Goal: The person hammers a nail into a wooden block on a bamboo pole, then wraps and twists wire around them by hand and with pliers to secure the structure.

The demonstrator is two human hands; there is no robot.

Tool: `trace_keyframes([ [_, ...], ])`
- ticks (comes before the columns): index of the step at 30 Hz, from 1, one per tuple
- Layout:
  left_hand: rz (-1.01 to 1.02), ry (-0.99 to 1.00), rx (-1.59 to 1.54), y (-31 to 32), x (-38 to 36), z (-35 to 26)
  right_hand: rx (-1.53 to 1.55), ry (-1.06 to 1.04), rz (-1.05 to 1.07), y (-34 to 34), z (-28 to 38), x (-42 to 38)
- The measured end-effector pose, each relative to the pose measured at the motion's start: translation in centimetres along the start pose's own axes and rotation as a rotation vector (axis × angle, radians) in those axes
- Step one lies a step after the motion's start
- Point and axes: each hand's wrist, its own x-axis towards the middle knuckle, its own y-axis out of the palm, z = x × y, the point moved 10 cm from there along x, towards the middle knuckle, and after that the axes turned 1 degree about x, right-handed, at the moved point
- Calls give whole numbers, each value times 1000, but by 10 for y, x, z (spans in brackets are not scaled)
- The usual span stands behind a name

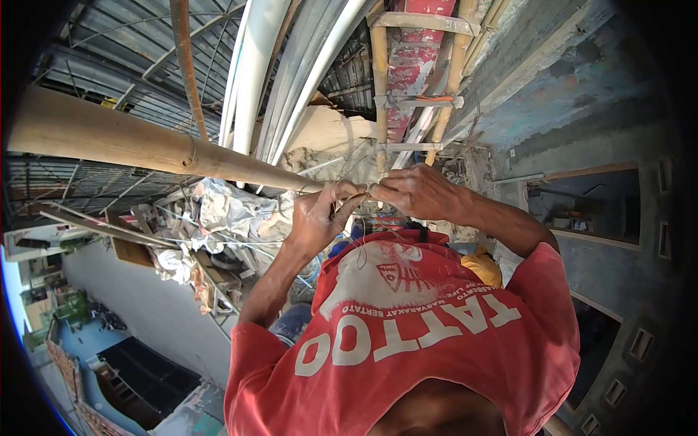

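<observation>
In front of my chest, my left hand (314,214) and my right hand (416,192) meet with their fingertips almost touching. Both pinch a thin wire (361,256), whose loose loop hangs down before the red shirt. A bamboo pole (167,149) runs in from the left, and its far end reaches the fingers of my left hand. Whether the wire goes round the pole is hidden behind my fingers.
A bamboo ladder (380,73) stands ahead, beside long pale pipes (256,65). Rubble and crumpled sheeting (233,207) lie below on the left. A grey wall with a window opening (585,207) rises on the right. Loose planks (109,227) jut out at left.
</observation>
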Motion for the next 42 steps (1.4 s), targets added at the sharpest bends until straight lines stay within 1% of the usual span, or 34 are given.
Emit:
trace_keyframes([
  [2, 135, -496, -479, 18, -10, 37, 0, -20, 39, 1, 3, 0],
  [3, 187, -584, -586, 28, -18, 51, 0, -38, 75, 3, 5, -1],
  [4, 183, -587, -589, 29, -16, 53, 2, -40, 80, 1, 6, 0],
  [6, 239, -657, -870, 40, -16, 48, 93, 15, 213, 10, 0, 0],
  [7, 325, -553, -339, 28, -14, 51, 93, 13, 214, 9, -1, 2],
  [8, 328, -554, -339, 30, -16, 49, 170, 91, 282, 16, -9, 1],
  [9, 241, -433, -259, 22, -11, 38, 245, 170, 348, 23, -16, -2],
  [10, 151, -310, -180, 13, -6, 26, 242, 171, 346, 23, -18, -2],
  [11, 99, -259, -198, 12, -7, 23, 307, 192, 291, 17, -21, -3],
  [12, 100, -263, -200, 14, -10, 22, 376, 214, 238, 13, -23, -4],
  [13, 67, -234, -199, 13, -11, 18, 378, 215, 242, 9, -25, -4],
  [14, 37, -204, -198, 11, -12, 14, 733, 385, 418, 22, -33, -11],
  [15, 36, -24, -97, 7, -7, -3, 1088, 555, 590, 37, -32, -22],
  [16, 43, -24, -102, 6, -8, -4, 1093, 562, 586, 37, -36, -21],
  [18, 100, 153, 100, 9, -10, -21, 1352, 634, 741, 48, -25, -30],
  [19, 88, 206, 135, 8, -12, -25, 1381, 635, 798, 52, -21, -32],
  [20, 95, 211, 126, 7, -11, -28, 1385, 643, 789, 54, -22, -32],
  [22, 156, 284, 229, 8, -11, -41, 1357, 597, 906, 64, -14, -39],
  [23, 200, 272, 254, 11, -14, -37, 1359, 626, 917, 64, -13, -40],
  [27, 206, 291, 238, 14, -13, -40, 1283, 594, 891, 81, -15, -48],
  [29, 305, 205, 205, 25, -21, -25, 1016, 404, 676, 70, -18, -32],
  [30, 301, 200, 207, 26, -21, -24, 1015, 400, 682, 67, -14, -31],
  [32, 288, 113, 71, 25, -20, -17, 850, 455, 639, 56, -17, -30],
  [33, 346, 34, 43, 32, -24, -5, 852, 454, 641, 60, -15, -32],
  [34, 347, 36, 42, 34, -25, -3, 777, 388, 567, 58, -15, -29],
  [35, 409, -204, -150, 42, -27, 16, 699, 323, 493, 51, -13, -25],
  [36, 467, -446, -343, 51, -33, 30, 699, 324, 494, 51, -10, -26],
  [37, 541, -577, -571, 56, -34, 32, 663, 324, 460, 48, -6, -24],
  [38, 538, -579, -571, 57, -32, 38, 629, 322, 427, 43, -3, -21],
  [40, 633, -871, -979, 76, -54, 48, 591, 348, 461, 44, 2, -20],
  [41, 667, -817, -967, 76, -51, 47, 602, 353, 439, 46, -1, -20],
  [42, 664, -813, -961, 75, -51, 48, 612, 361, 417, 47, -4, -20],
])
